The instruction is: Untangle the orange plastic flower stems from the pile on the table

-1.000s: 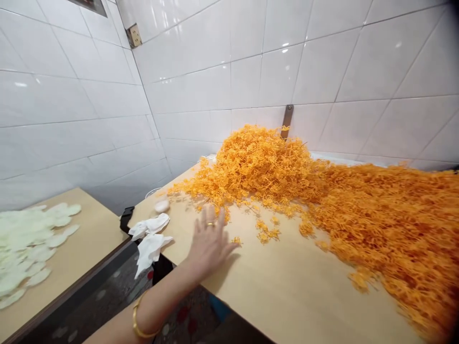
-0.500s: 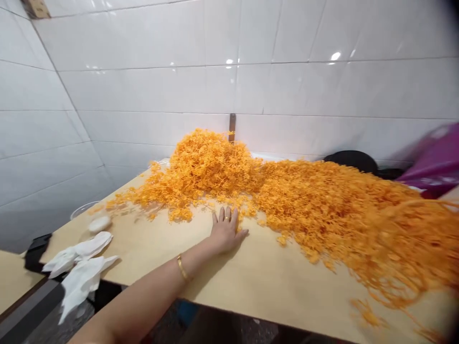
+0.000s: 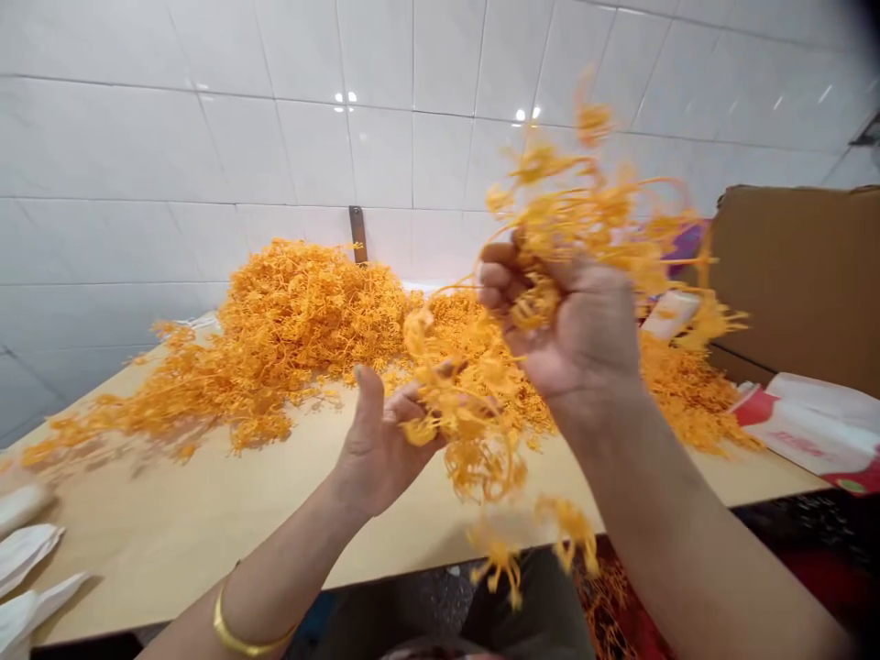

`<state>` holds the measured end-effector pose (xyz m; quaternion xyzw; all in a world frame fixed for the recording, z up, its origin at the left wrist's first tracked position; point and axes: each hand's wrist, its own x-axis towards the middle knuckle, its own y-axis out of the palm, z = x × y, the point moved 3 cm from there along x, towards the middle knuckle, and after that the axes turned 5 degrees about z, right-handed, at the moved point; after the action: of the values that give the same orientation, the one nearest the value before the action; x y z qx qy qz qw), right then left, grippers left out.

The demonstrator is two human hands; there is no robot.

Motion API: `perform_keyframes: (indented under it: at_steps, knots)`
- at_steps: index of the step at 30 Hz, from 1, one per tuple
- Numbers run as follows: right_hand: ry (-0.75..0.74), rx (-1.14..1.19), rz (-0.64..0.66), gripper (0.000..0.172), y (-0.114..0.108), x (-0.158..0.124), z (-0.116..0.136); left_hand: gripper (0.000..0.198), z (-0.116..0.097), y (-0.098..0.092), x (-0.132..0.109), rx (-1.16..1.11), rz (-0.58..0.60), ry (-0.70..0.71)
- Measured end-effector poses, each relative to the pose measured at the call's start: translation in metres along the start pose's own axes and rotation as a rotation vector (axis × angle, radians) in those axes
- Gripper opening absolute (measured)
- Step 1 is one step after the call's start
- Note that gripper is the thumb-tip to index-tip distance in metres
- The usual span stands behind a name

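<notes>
A bunch of orange plastic flower-like pieces on thin stems (image 3: pixel 588 215) is held up in my right hand (image 3: pixel 570 316), its fingers curled round the stems. The bunch is blurred at its ends and trails down to the left. Under and beside those trailing pieces is my left hand (image 3: pixel 381 449), palm turned up and thumb held apart. Its fingertips are partly hidden by orange pieces, and it does not grip them firmly. Behind both hands, a big heap of the same orange pieces (image 3: pixel 309 312) covers the back of the pale table (image 3: pixel 226 513).
A cardboard box (image 3: pixel 797 284) stands at the right, with a red and white packet (image 3: pixel 811 431) before it. White cloth-like scraps (image 3: pixel 27 559) lie at the left edge. A tiled wall (image 3: pixel 261 156) closes off the back, with a dark metal strip (image 3: pixel 357 234) upright against it.
The view has turned right. My left hand has lifted off the tabletop and turned palm up. My right hand has come into view, holding a bunch of orange pieces.
</notes>
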<state>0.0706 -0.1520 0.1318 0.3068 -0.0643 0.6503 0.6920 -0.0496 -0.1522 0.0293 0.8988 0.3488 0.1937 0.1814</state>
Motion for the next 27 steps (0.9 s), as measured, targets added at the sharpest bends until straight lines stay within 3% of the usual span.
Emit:
perform_keyframes:
  at_steps: [5,10,14,16,18,22,25,27]
  knots:
    - [0.234,0.055,-0.013,0.023,0.006,0.007,-0.066,0.029,-0.009,-0.023,-0.023,0.018,-0.231,-0.179]
    - [0.647,-0.302,0.383,0.045,-0.013,-0.017,-0.127,0.021,-0.024,-0.086,-0.043,0.231,-0.46,-0.318]
    - [0.678,-0.592,0.725,0.043,-0.031,-0.059,-0.144,0.037,-0.04,-0.144,-0.059,0.55,-0.634,-0.441]
    - [0.571,-0.708,0.762,0.035,-0.038,-0.077,-0.14,0.048,-0.048,-0.164,-0.062,0.729,-0.657,-0.475]
    - [0.455,-0.786,0.698,0.029,-0.046,-0.088,-0.13,0.06,-0.056,-0.176,-0.06,0.959,-0.668,-0.494]
    - [0.336,-0.787,0.49,0.026,-0.066,-0.099,-0.11,0.064,-0.069,-0.172,-0.046,1.595,-0.661,-0.438]
    - [0.268,-0.709,0.334,0.024,-0.079,-0.109,-0.101,0.05,-0.07,-0.136,-0.036,1.922,-0.7,-0.067]
    - [0.2,-0.696,0.183,0.022,-0.088,-0.117,-0.096,0.038,-0.059,-0.104,-0.031,1.845,-0.665,0.164]
